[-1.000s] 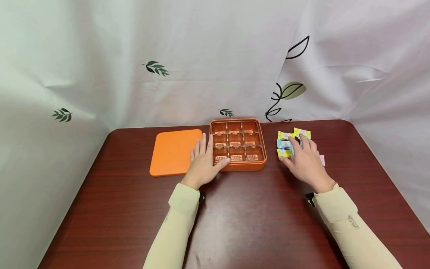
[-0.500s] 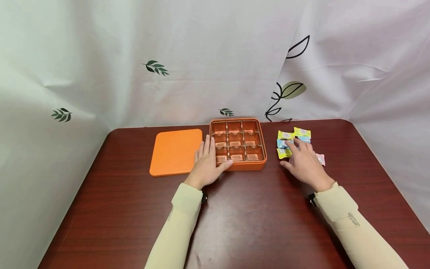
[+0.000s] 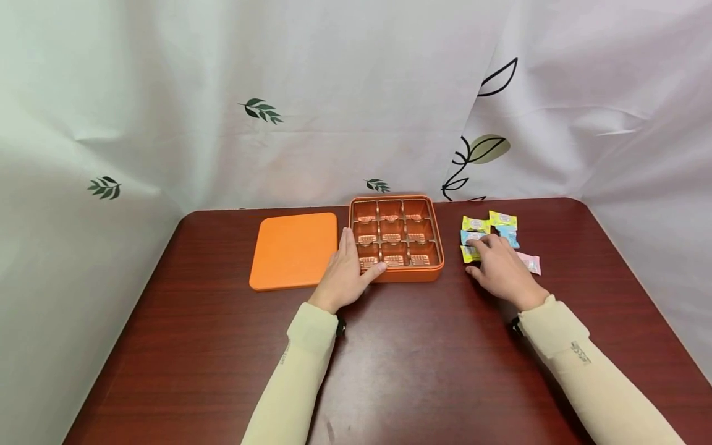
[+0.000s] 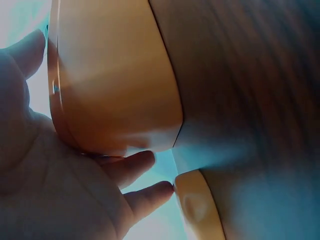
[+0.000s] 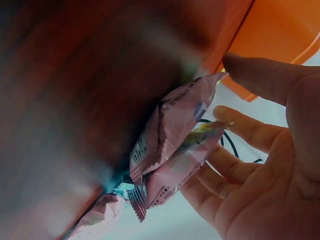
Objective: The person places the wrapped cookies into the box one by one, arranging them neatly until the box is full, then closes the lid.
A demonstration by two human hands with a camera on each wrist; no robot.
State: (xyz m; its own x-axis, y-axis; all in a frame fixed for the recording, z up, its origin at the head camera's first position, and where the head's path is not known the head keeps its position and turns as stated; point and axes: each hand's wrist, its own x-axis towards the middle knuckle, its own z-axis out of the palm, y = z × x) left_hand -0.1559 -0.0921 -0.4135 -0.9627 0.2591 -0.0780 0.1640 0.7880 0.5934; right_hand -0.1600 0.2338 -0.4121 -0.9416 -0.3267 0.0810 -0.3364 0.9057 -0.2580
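An orange box (image 3: 396, 276) with a copper-coloured divided insert stands near the back of the table. My left hand (image 3: 342, 278) rests along its left side, fingers straight, thumb by its front left corner. In the left wrist view, the palm lies against the orange box wall (image 4: 115, 75). My right hand (image 3: 505, 272) is over the small wrapped candies, fingers slightly bent and spread from the thumb. Nearest its fingertips are a yellow candy (image 3: 469, 254) and a blue candy (image 3: 470, 237). Pink candies (image 5: 175, 120) lie between thumb and fingers in the right wrist view, without a visible grip.
The orange lid (image 3: 295, 250) lies flat left of the box. Yellow candies (image 3: 503, 219), another blue candy (image 3: 508, 235) and a pink candy (image 3: 530, 262) lie around the right hand. A white patterned curtain (image 3: 334, 123) hangs behind the dark red table (image 3: 400, 371).
My right hand has drawn back slightly towards me, uncovering more of the blue and pink candies; its fingers bend more. My left hand has shifted slightly right against the box, its fingers now closer together.
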